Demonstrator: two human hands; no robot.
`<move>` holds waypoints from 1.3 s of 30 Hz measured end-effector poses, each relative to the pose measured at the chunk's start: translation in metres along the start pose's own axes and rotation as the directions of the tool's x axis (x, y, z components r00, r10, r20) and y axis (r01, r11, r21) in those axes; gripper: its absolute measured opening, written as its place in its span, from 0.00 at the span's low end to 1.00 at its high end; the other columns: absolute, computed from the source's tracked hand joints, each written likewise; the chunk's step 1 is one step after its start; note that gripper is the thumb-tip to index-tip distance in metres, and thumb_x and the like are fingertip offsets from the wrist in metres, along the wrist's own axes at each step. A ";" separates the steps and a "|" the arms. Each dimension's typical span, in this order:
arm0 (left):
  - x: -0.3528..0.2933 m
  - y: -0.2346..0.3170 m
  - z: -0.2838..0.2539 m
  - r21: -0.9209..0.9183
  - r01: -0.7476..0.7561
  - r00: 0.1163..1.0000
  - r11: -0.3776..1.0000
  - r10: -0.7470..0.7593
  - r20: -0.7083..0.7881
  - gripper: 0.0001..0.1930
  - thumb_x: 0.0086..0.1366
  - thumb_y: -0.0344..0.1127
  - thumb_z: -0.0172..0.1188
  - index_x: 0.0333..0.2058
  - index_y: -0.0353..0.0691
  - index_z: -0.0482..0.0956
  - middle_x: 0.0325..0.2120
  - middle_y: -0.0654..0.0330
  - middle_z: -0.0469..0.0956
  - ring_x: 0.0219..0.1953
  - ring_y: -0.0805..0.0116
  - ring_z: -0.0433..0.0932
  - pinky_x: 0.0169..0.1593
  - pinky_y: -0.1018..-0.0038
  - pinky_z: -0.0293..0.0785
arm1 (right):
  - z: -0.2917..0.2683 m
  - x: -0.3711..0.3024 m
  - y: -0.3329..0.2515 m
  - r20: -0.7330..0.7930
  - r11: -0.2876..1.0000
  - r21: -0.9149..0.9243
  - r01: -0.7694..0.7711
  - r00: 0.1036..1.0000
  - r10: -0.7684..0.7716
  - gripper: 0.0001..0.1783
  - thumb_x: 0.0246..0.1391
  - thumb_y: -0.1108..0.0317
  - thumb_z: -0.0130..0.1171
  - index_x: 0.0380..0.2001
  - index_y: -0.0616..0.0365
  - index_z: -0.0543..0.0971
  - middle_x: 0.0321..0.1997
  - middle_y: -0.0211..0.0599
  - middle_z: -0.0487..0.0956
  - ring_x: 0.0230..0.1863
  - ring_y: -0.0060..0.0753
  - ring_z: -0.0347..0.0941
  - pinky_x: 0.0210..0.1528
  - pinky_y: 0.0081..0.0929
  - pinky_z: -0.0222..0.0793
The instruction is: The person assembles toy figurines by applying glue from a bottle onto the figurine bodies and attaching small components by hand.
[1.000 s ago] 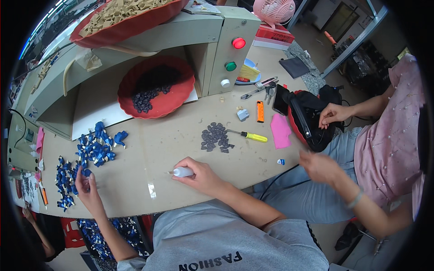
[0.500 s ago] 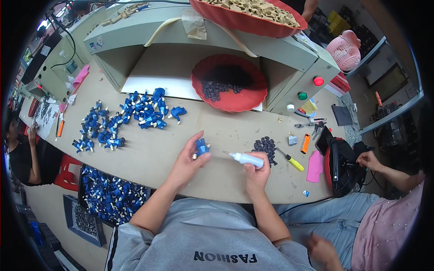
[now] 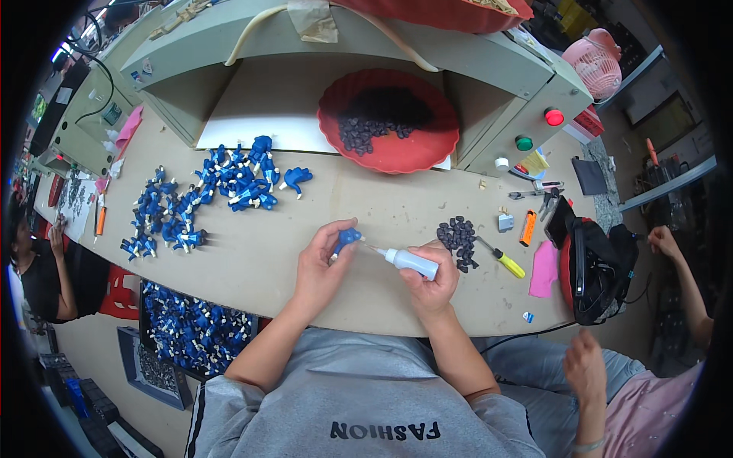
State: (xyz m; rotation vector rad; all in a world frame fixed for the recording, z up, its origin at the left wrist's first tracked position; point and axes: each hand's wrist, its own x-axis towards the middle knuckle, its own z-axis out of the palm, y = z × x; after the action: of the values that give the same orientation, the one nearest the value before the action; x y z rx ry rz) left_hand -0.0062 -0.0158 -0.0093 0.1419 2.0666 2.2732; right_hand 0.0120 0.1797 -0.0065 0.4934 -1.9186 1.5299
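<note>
Dark pieces [image 3: 458, 238] and a screwdriver [image 3: 509, 265] lie near the right hand [image 3: 432, 284], closed around a bottle [image 3: 413, 264]; its tip [image 3: 377, 249] is beside (perhaps touching) the blue figure [image 3: 348, 237] pinched in the left hand [image 3: 319, 265].

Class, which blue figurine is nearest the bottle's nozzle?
The figurine held in the left hand, close to the nozzle; the other figurines lie farther off.

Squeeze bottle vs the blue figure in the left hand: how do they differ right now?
Colour: the squeeze bottle is pale and whitish; the blue figure is deep blue with light parts.
Shape: the bottle is a smooth cylinder tapering to a thin nozzle; the figure is lumpy and irregular.
Holder: the bottle is in the right hand, the figure in the left hand.
Shared: both are hand-held.
</note>
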 end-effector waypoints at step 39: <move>0.000 -0.005 -0.001 -0.033 -0.017 1.000 0.999 0.017 0.007 0.16 0.65 0.15 0.50 0.51 0.33 0.68 0.59 0.48 0.70 0.59 0.65 0.72 0.60 0.72 0.71 | 0.007 0.000 -0.008 0.110 0.986 -0.147 0.083 0.992 -0.067 0.28 0.36 0.64 0.79 0.41 0.57 0.76 0.33 0.40 0.81 0.27 0.38 0.73 0.29 0.30 0.70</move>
State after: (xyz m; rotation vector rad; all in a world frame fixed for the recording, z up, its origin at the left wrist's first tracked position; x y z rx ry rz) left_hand -0.0061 -0.0166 -0.0139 0.1665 2.0314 2.3109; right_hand 0.0153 0.1713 -0.0020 0.5814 -2.0530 1.3223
